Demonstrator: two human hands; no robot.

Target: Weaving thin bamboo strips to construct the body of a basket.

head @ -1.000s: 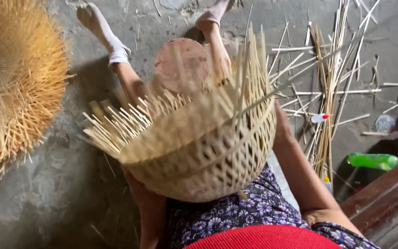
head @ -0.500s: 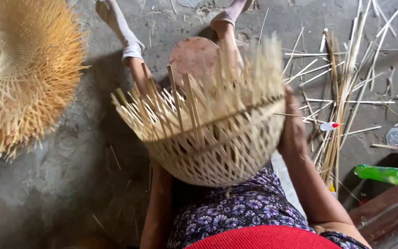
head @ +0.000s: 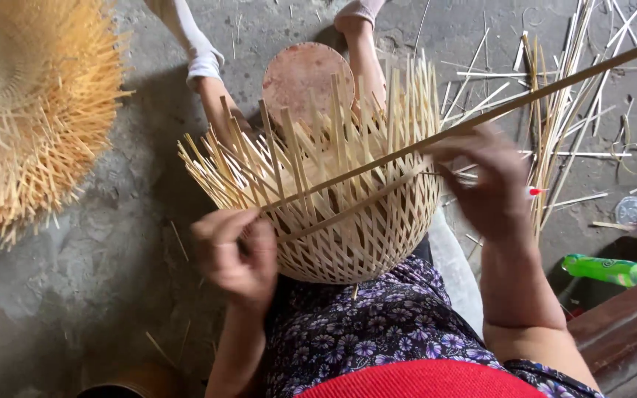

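**Weaving a long strip into the basket wall**

A half-woven bamboo basket (head: 348, 221) is resting on the person's lap, its rounded woven bottom turned towards the body and its loose upright splints fanning out away from it. A long bamboo strip (head: 481, 121) is running slantwise across the basket, from its lower left side up past the splints and out towards the upper right corner of the view.

The left hand (head: 236, 254) is clenched at the basket's left edge, pinching the near end of the strip against the weave. The right hand (head: 484, 180) is closing over the strip at the basket's right rim, fingers curled around it; it is blurred, so the exact grip cannot be told.

This looks like the step of working a new band in and out among the uprights. The next move seems to call for keeping the near end pinned while the far length is being guided behind and before alternate splints, without bending them flat.

Beyond the basket, the person's legs are stretching out over the concrete floor (head: 97, 280), with a round wooden block (head: 307, 77) between them. Loose bamboo strips (head: 562, 118) are lying to the right, a green plastic bottle (head: 607, 269) near a wooden plank (head: 628, 332), and another unfinished basket (head: 27, 110) to the left.
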